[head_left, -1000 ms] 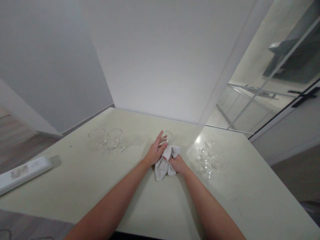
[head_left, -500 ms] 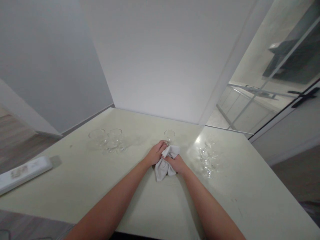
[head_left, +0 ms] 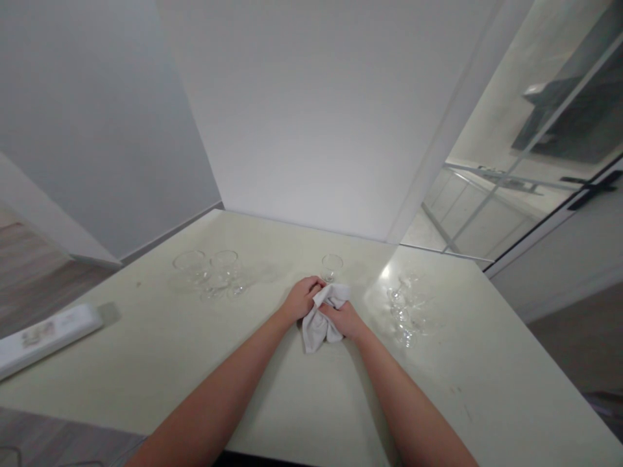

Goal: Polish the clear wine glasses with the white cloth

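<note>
Two hands (head_left: 300,301) (head_left: 346,319) curl their fingers (head_left: 314,281) closed around crumpled white cloth (head_left: 317,329) beside clear, round-rimmed glass (head_left: 332,266).

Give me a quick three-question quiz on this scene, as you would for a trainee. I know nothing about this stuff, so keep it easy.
1. True or false: clear glasses sit on the table to the left and to the right of the two hands.
2. Multiple choice: near which end of the table does the long white object lie?
A) the right end
B) the left end
C) neither, it is in the middle
3. Fill in the missing word: the fingers of the right hand grip a soft white ____.

Key: 1. true; 2. B; 3. cloth
</note>
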`<state>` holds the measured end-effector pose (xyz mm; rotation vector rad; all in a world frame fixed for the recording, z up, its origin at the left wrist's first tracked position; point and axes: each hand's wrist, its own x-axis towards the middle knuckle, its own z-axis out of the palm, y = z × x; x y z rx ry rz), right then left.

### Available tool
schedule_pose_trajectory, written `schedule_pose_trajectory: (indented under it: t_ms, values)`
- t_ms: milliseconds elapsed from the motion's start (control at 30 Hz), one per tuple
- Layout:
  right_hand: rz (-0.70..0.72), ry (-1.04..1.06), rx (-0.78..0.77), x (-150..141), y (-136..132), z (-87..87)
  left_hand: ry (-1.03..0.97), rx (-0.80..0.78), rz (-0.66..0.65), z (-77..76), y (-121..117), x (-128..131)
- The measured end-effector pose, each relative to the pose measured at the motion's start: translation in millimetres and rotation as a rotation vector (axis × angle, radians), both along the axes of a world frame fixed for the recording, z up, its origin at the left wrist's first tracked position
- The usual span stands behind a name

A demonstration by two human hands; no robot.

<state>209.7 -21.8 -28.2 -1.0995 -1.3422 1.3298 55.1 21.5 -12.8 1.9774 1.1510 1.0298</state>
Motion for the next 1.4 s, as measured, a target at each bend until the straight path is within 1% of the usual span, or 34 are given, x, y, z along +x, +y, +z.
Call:
schedule_pose_trajectory:
  t_ms: [200, 333, 500, 633, 867, 1067, 1400]
  values:
    - [0.029, -0.045, 0.066, -0.1, 0.3, 2.1, 0.006, 0.164, -0.116, -11.2, 8.6, -3.4]
    - [0.050, -0.079, 0.101, 0.4, 1.0, 2.7, 0.037, 0.219, -0.126, -16.2, 11.3, -4.8]
    - [0.041, -0.096, 0.076, 1.6, 0.7, 0.8, 0.083, 0.216, -0.120, -15.6, 10.5, -5.3]
    - [0.037, -0.099, 0.090, 2.1, 0.9, 0.3, 0.103, 0.217, -0.119, -13.4, 9.3, -5.2]
    - [0.055, -0.058, 0.090, 0.6, 0.2, 3.9, 0.130, 0.238, -0.134, -13.9, 10.0, -5.6]
    - [0.044, -0.070, 0.079, 0.3, -1.7, 7.8, 0.177, 0.228, -0.137, -14.1, 11.9, -5.2]
    - [0.043, -0.099, 0.093, 0.5, 1.2, 0.6, 0.147, 0.239, -0.137, -11.9, 9.2, -5.0]
